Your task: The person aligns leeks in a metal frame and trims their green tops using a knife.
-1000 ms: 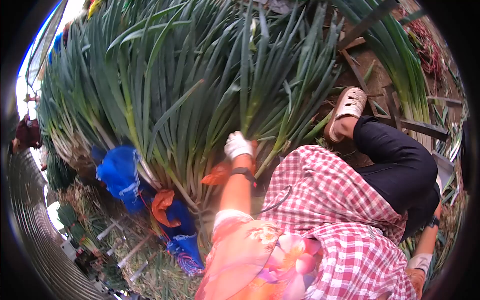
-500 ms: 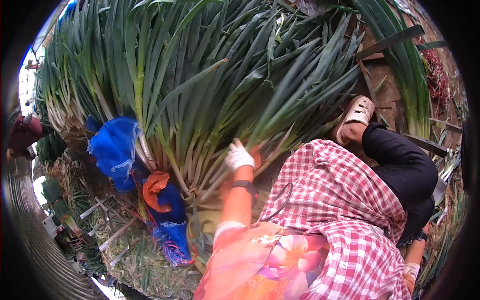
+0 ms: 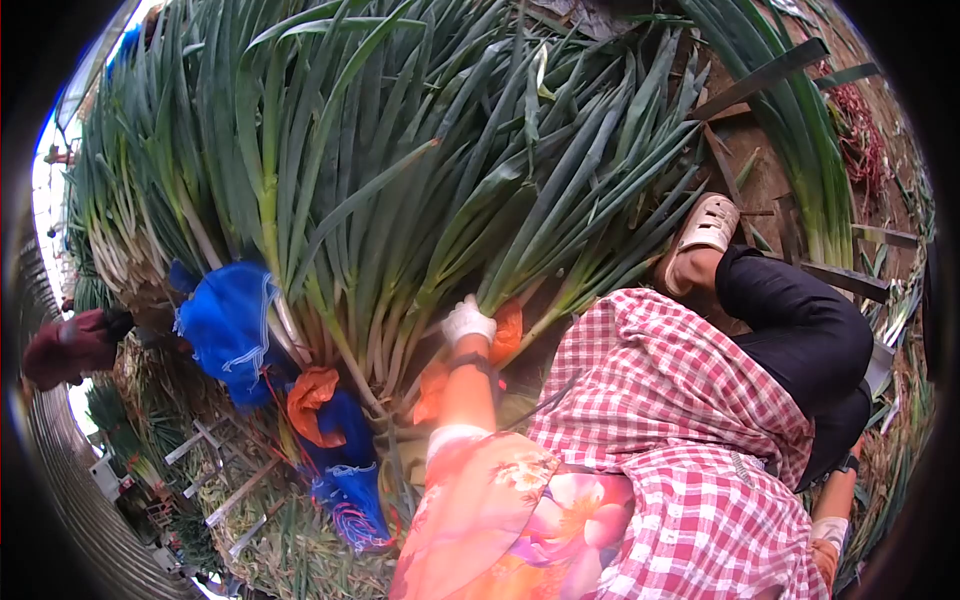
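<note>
My left hand (image 3: pixel 468 322), in a white glove, is closed around the pale lower stalks of a bunch of green onions (image 3: pixel 560 215), whose long leaves fan out up and to the right. Orange cloth or plastic (image 3: pixel 507 332) shows just beside and below the hand. More long green onions (image 3: pixel 340 200) stand packed together to the left. At the lower right, my right wrist carries a dark band (image 3: pixel 850 463); the right hand beyond it is mostly hidden behind my bent leg.
Blue netting (image 3: pixel 228 315) and an orange rag (image 3: pixel 315 405) lie left of the stalks. Metal bars (image 3: pixel 765 80) cross near another green onion bundle (image 3: pixel 815 170) at upper right. A person in dark red (image 3: pixel 65 348) is at the far left. Cut leaves (image 3: pixel 300 550) litter the ground.
The view has shifted slightly. My left hand has gone from a blurred reach with a raised finger to a closed grip at the stalks. The person at far left shows more fully.
</note>
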A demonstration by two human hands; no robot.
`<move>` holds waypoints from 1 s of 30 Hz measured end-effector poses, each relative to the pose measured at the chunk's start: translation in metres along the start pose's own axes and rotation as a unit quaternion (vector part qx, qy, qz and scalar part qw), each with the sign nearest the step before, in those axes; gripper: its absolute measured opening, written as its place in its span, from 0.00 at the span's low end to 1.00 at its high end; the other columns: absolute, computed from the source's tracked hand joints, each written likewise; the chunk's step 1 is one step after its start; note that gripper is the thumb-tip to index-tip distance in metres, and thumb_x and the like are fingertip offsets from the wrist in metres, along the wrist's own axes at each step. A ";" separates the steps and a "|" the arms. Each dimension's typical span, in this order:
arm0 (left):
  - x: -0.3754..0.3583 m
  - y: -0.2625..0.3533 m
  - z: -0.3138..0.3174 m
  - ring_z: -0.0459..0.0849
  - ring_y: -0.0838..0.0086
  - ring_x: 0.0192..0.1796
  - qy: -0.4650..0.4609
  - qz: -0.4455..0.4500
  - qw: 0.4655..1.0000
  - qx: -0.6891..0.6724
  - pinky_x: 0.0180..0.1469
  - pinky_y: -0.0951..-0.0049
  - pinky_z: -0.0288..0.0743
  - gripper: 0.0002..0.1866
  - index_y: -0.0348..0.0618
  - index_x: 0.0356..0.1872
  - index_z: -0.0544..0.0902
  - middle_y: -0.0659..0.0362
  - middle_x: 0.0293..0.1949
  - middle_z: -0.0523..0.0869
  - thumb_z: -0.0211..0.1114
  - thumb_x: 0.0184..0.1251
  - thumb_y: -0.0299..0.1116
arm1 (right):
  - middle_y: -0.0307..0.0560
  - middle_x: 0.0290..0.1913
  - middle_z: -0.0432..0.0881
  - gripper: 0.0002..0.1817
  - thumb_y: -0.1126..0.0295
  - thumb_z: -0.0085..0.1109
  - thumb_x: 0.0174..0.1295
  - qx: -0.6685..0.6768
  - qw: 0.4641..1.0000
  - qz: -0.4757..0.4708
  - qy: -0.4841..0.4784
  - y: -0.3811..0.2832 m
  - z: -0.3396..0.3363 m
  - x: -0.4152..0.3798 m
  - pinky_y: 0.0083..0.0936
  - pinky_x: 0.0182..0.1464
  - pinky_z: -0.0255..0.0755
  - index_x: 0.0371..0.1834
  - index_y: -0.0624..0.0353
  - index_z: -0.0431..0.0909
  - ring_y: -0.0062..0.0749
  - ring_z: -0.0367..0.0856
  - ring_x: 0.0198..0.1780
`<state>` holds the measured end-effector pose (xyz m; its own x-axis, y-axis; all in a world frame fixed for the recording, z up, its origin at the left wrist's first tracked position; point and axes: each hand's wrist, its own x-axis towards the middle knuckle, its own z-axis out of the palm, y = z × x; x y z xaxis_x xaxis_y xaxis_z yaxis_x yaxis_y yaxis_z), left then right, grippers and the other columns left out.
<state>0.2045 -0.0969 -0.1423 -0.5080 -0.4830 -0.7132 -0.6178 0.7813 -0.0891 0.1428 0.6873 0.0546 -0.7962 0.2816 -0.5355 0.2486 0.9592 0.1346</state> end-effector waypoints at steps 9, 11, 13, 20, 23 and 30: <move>-0.080 0.003 -0.029 0.80 0.50 0.49 0.010 0.105 0.986 -0.132 0.52 0.57 0.73 0.20 0.47 0.48 0.77 0.45 0.44 0.82 0.60 0.51 0.36 | 0.53 0.55 0.77 0.23 0.58 0.47 0.67 0.029 0.999 0.023 0.002 0.029 0.008 -0.021 0.28 0.60 0.63 0.57 0.64 0.71 0.38 0.73 0.58; -0.104 0.004 -0.062 0.79 0.49 0.48 -0.037 0.112 0.981 -0.151 0.49 0.58 0.73 0.20 0.46 0.48 0.77 0.43 0.42 0.82 0.58 0.50 0.34 | 0.53 0.55 0.78 0.23 0.58 0.47 0.67 0.037 0.999 0.018 0.008 0.034 0.008 -0.017 0.28 0.60 0.63 0.57 0.64 0.71 0.38 0.73 0.58; -0.118 -0.006 -0.084 0.83 0.55 0.44 -0.055 0.149 0.978 -0.135 0.47 0.63 0.74 0.21 0.44 0.47 0.77 0.46 0.39 0.83 0.60 0.48 0.33 | 0.53 0.54 0.78 0.23 0.58 0.47 0.67 0.045 0.999 0.017 0.013 0.045 0.000 -0.018 0.28 0.60 0.63 0.57 0.64 0.71 0.38 0.73 0.58; -0.201 -0.001 -0.218 0.79 0.76 0.38 -0.446 0.172 0.785 -0.394 0.42 0.74 0.76 0.21 0.39 0.46 0.76 0.58 0.37 0.80 0.69 0.47 0.29 | 0.53 0.50 0.79 0.23 0.57 0.47 0.67 0.163 0.967 -0.070 0.185 -0.001 -0.107 -0.013 0.25 0.58 0.64 0.54 0.66 0.73 0.35 0.75 0.53; -0.236 0.013 -0.238 0.78 0.76 0.37 -0.486 0.176 0.687 -0.510 0.41 0.75 0.75 0.26 0.38 0.51 0.74 0.58 0.36 0.79 0.70 0.47 0.29 | 0.57 0.55 0.77 0.23 0.58 0.47 0.67 0.131 0.976 -0.135 0.112 -0.150 -0.203 -0.084 0.34 0.60 0.64 0.57 0.62 0.72 0.45 0.74 0.56; -0.288 0.034 -0.303 0.82 0.63 0.30 -0.305 0.282 0.679 -0.605 0.32 0.64 0.79 0.44 0.33 0.64 0.61 0.48 0.35 0.80 0.68 0.38 0.29 | 0.51 0.50 0.78 0.19 0.70 0.48 0.62 0.304 0.900 -0.310 0.035 -0.274 -0.221 -0.139 0.26 0.58 0.65 0.55 0.67 0.71 0.33 0.75 0.52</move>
<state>0.1482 -0.0511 0.2702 -0.7537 0.2995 -0.5850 -0.6565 -0.3011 0.6917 0.0632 0.3914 0.2762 -0.9138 -0.2812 -0.2931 -0.0168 0.7472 -0.6644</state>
